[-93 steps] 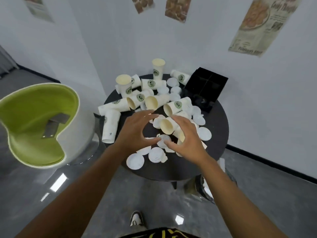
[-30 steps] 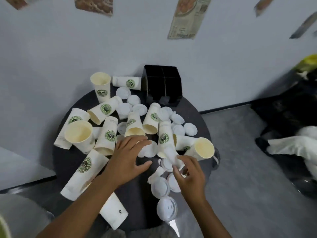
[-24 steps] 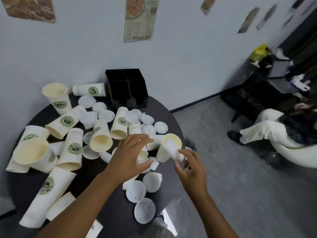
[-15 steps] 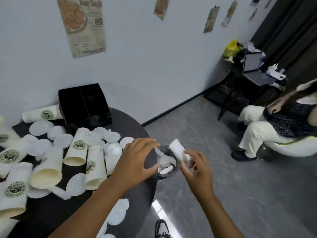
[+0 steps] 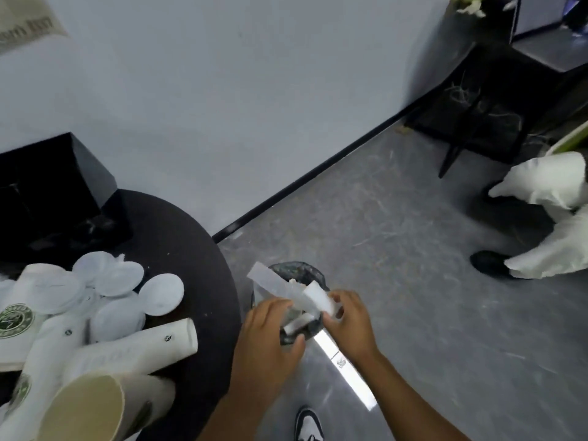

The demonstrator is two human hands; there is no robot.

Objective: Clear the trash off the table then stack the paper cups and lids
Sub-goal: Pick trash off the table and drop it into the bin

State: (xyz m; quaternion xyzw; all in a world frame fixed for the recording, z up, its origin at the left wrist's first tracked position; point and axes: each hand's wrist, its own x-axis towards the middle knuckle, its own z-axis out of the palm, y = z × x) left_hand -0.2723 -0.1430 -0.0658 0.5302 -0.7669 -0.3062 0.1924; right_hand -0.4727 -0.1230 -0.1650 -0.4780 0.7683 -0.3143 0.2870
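From the head camera, both hands hang over the small black-lined trash bin [image 5: 294,278] standing on the floor just off the round table's right edge: the right hand [image 5: 348,319] pinches a crumpled white paper scrap [image 5: 318,300], while the left hand [image 5: 267,332] has its fingers loosely curled beside a long paper strip [image 5: 270,283], though whether it grips that strip I cannot tell. The trash-clearing step looks to be in hand, and the next move seems to call for letting the scraps drop into the bin, then turning to the paper cups [image 5: 133,348] and lids [image 5: 160,296], which lie unstacked near the table's [image 5: 178,230] right edge.
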